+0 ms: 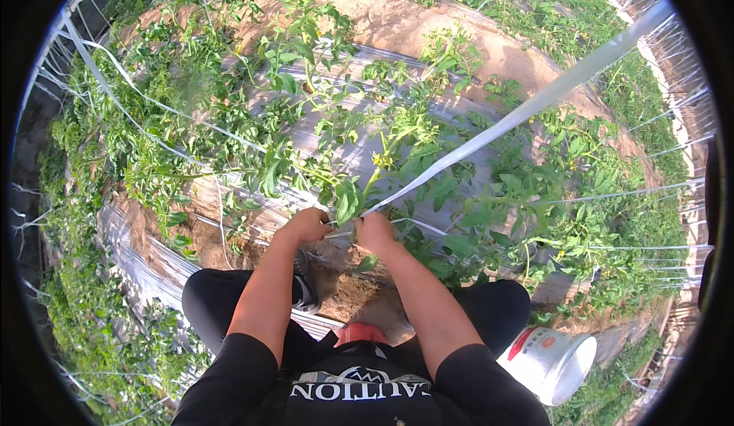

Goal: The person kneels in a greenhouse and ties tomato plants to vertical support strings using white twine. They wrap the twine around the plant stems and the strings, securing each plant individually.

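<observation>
In the head view, my left hand [308, 225] and my right hand [375, 232] are close together at a tomato plant stem [373, 182] with yellow flowers. A flat white plastic twine [459, 153] slants down from the upper right to my right hand, whose fingers are closed on it. The fingers of my left hand pinch a thinner stretch of white twine beside the stem. A broad green leaf [348, 201] hangs between the hands and covers part of the stem. Exactly how the twine passes around the stem is hidden.
A white bucket [542, 363] with printing lies tilted by my right knee. Other white twines [143, 130] cross the plants on the left. Rows of tomato plants [573, 139] stand in silvery plastic mulch [367, 62], with bare soil [395, 13] between. Something red [361, 333] shows beneath me.
</observation>
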A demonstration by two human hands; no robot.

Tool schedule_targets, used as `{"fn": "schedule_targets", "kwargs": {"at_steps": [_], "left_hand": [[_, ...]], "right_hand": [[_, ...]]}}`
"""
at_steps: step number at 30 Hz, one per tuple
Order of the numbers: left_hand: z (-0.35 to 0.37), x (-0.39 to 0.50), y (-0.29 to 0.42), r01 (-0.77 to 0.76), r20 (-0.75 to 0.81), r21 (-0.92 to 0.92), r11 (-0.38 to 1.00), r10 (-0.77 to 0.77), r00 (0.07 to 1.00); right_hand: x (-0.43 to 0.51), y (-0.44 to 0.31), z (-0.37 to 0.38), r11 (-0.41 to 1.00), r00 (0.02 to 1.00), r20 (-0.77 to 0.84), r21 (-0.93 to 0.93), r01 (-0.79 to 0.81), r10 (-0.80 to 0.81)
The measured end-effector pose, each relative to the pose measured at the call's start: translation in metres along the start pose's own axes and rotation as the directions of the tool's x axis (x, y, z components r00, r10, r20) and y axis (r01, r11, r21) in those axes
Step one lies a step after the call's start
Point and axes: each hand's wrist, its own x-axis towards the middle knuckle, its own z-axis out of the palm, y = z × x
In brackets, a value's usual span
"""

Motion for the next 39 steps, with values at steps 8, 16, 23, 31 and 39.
{"fn": "schedule_targets", "kwargs": {"at_steps": [8, 16, 23, 31, 39], "left_hand": [[0.036, -0.002, 0.017, -0.28, -0.378, -0.007, 0.96, 0.256, 0.889], [0.08, -0.007, 0.005, -0.293, -0.471, 0.022, 0.956, 0.268, 0.84], [0.11, 0.046, -0.052, -0.481, -0.533, 0.381, 0.79, 0.613, 0.584], [0.097, 0.003, -0.001, -0.419, -0.54, 0.224, 0.88, 0.47, 0.698], [0.099, -0.041, 0.06, -0.133, -0.504, 0.516, 0.846, 0.426, 0.751]], "right_hand": [[-0.005, 0.002, 0.019, 0.987, 0.999, 0.004, 0.157, -0.034, 0.034], [-0.007, 0.019, 0.051, 0.99, 0.997, -0.056, 0.13, 0.052, -0.045], [0.017, 0.042, 0.064, 0.443, 0.975, 0.22, 0.874, -0.201, 0.009], [0.002, 0.048, 0.06, 0.707, 0.993, 0.037, 0.7, -0.105, 0.11], [0.003, 0.065, 0.068, 0.825, 0.991, -0.126, 0.564, 0.037, 0.041]]}}
